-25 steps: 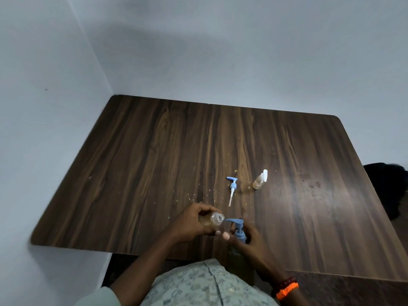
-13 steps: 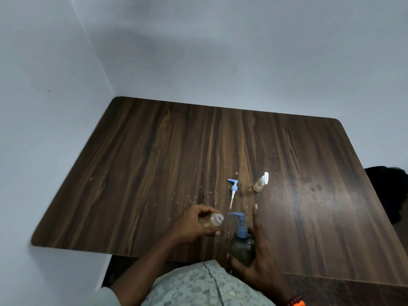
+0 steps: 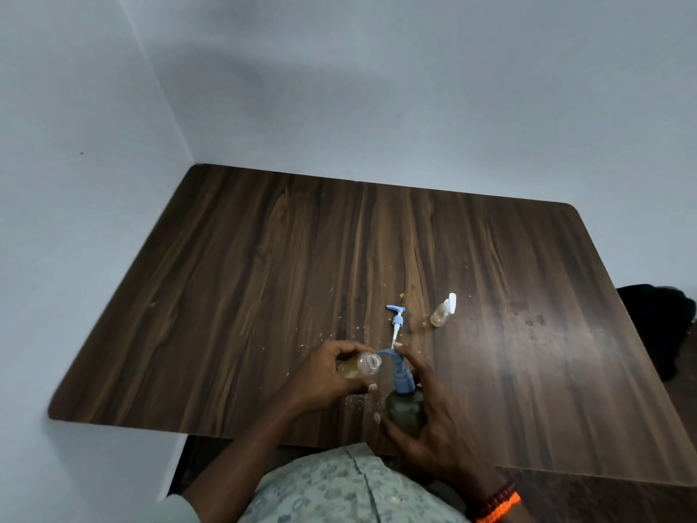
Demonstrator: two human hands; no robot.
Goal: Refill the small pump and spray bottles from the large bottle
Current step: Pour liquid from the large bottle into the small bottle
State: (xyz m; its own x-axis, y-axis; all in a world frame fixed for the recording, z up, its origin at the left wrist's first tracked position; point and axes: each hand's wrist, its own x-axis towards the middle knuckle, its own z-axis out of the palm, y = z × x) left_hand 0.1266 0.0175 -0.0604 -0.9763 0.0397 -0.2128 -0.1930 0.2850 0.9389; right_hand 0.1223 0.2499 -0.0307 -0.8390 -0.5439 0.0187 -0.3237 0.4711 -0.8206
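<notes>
The left hand (image 3: 332, 375) has its fingers curled around a small open bottle (image 3: 360, 366), tilted on its side with its uncapped mouth facing the large bottle's blue pump head (image 3: 394, 362). The right hand (image 3: 426, 420) wraps the dark large bottle (image 3: 405, 411), thumb at its near side, forefinger stretched up onto the pump head. Beyond the large bottle a loose blue pump (image 3: 396, 322) lies on the wooden table (image 3: 264, 277); right of that pump lies the small spray bottle (image 3: 443, 311).
</notes>
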